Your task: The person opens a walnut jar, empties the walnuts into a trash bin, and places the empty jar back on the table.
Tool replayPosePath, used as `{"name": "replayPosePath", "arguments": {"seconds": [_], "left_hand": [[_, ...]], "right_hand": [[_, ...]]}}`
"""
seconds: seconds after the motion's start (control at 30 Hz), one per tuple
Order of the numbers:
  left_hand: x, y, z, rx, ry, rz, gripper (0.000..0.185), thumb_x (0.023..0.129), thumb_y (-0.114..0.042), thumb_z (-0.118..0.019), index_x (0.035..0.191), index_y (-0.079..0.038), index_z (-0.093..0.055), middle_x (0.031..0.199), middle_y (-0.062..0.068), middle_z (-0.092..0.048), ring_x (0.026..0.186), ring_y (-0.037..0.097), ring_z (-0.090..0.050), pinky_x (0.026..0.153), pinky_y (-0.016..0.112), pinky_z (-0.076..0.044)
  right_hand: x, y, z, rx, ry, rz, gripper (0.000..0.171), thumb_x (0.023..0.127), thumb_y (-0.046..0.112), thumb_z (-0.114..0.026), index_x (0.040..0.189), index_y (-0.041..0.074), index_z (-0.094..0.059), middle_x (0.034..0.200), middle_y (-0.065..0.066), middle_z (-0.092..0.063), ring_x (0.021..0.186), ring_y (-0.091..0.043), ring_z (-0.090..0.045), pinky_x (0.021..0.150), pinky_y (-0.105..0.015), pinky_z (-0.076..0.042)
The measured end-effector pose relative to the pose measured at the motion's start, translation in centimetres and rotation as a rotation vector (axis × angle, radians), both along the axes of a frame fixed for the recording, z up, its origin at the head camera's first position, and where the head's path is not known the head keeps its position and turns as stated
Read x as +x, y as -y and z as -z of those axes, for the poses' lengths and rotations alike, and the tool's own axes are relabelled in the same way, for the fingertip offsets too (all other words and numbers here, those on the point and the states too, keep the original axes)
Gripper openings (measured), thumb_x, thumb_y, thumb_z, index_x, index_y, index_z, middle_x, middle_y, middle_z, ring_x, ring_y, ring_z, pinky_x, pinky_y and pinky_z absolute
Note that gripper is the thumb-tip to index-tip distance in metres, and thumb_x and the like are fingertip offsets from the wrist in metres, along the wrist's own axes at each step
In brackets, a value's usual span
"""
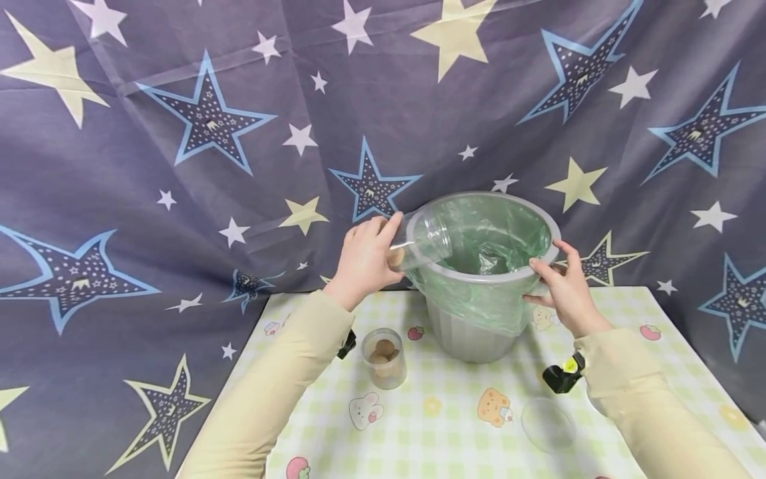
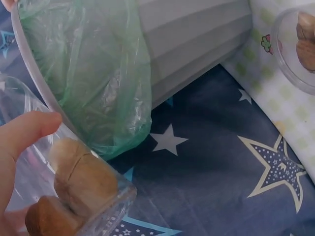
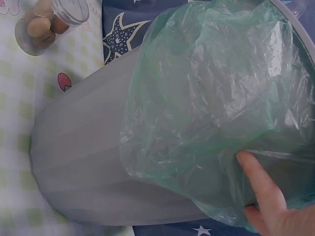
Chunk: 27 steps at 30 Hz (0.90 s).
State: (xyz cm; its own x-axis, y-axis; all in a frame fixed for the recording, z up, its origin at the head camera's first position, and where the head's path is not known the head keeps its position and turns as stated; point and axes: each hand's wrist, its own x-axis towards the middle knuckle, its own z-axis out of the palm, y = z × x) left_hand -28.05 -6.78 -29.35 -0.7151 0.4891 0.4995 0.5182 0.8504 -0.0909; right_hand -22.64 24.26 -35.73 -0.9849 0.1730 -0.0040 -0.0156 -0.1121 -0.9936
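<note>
My left hand point(image 1: 366, 259) grips a clear jar point(image 1: 427, 236) tipped on its side, its mouth over the rim of a grey trash can point(image 1: 469, 336). Rounded brown pieces point(image 2: 83, 177) lie near the jar's base in the left wrist view. A thin green bag point(image 1: 479, 299) lines the can and folds down over its outside. At the can's right side, my right hand point(image 1: 565, 293) holds the rim, with a fingertip point(image 3: 246, 160) pressed on the bag in the right wrist view. The can stands tilted on the table.
Left of the can, a second clear jar point(image 1: 385, 362) stands upright with several brown rounded pieces inside. A clear round lid point(image 1: 547, 424) lies flat at front right. Behind the checked tablecloth point(image 1: 443, 439) hangs a dark star-patterned curtain point(image 1: 287, 73).
</note>
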Motion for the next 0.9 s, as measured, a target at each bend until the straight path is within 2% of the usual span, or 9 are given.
{"name": "replayPosePath", "arguments": {"seconds": [0.2, 0.4, 0.47, 0.6, 0.67, 0.8, 0.9], "left_hand": [[0.3, -0.1, 0.1, -0.054, -0.114, 0.009, 0.097, 0.058, -0.034, -0.087, 0.141, -0.016, -0.042, 0.125, 0.014, -0.052, 0.116, 0.03, -0.05, 0.099, 0.046, -0.039], [0.3, -0.5, -0.1, -0.081, -0.24, 0.023, 0.093, 0.057, -0.028, -0.087, 0.138, -0.019, -0.044, 0.125, 0.022, -0.049, 0.114, 0.034, -0.048, 0.099, 0.047, -0.037], [0.4, -0.8, -0.2, -0.086, -0.292, 0.032, 0.086, 0.06, -0.022, -0.085, 0.136, -0.02, -0.046, 0.122, 0.023, -0.049, 0.112, 0.035, -0.048, 0.099, 0.047, -0.037], [0.3, -1.2, -0.5, -0.119, -0.386, 0.042, 0.065, 0.074, -0.018, -0.075, 0.133, -0.023, -0.048, 0.114, 0.02, -0.05, 0.106, 0.034, -0.05, 0.099, 0.047, -0.037], [0.3, -1.4, -0.6, -0.154, -0.407, 0.035, 0.063, 0.076, -0.017, -0.073, 0.133, -0.024, -0.047, 0.114, 0.02, -0.051, 0.107, 0.033, -0.05, 0.1, 0.047, -0.037], [0.3, -1.5, -1.0, -0.227, -0.424, 0.019, 0.075, 0.068, -0.016, -0.077, 0.134, -0.026, -0.045, 0.118, 0.019, -0.051, 0.11, 0.034, -0.05, 0.102, 0.048, -0.036], [0.4, -1.6, -1.2, -0.243, -0.44, 0.02, 0.071, 0.07, -0.011, -0.074, 0.134, -0.026, -0.046, 0.119, 0.019, -0.051, 0.111, 0.034, -0.05, 0.102, 0.048, -0.036]], "right_hand": [[0.1, 0.2, 0.0, -0.008, -0.002, -0.01, 0.077, 0.095, 0.023, -0.054, 0.151, 0.024, -0.001, 0.111, -0.003, -0.032, 0.105, -0.017, -0.035, 0.069, -0.031, -0.058], [0.1, 0.2, -0.2, -0.007, 0.002, -0.011, 0.076, 0.096, 0.023, -0.053, 0.15, 0.025, 0.0, 0.109, -0.002, -0.032, 0.103, -0.015, -0.033, 0.067, -0.029, -0.058], [0.1, 0.2, -0.1, -0.008, 0.003, -0.013, 0.076, 0.096, 0.024, -0.053, 0.15, 0.025, 0.0, 0.109, -0.002, -0.031, 0.102, -0.014, -0.033, 0.068, -0.03, -0.058], [-0.1, 0.1, 0.0, -0.002, 0.004, -0.012, 0.076, 0.096, 0.023, -0.052, 0.15, 0.025, 0.0, 0.106, -0.001, -0.03, 0.096, -0.012, -0.032, 0.067, -0.029, -0.058], [-0.1, 0.1, 0.1, -0.002, 0.003, -0.01, 0.075, 0.096, 0.022, -0.052, 0.15, 0.024, 0.001, 0.104, -0.001, -0.029, 0.092, -0.011, -0.032, 0.066, -0.029, -0.058], [0.0, 0.0, 0.2, 0.001, -0.006, -0.004, 0.075, 0.096, 0.022, -0.052, 0.151, 0.023, 0.0, 0.104, -0.001, -0.03, 0.091, -0.011, -0.033, 0.066, -0.029, -0.058], [0.0, -0.1, 0.3, 0.002, -0.016, 0.004, 0.075, 0.096, 0.022, -0.053, 0.151, 0.023, -0.002, 0.104, -0.001, -0.032, 0.092, -0.01, -0.035, 0.066, -0.03, -0.058]]}}
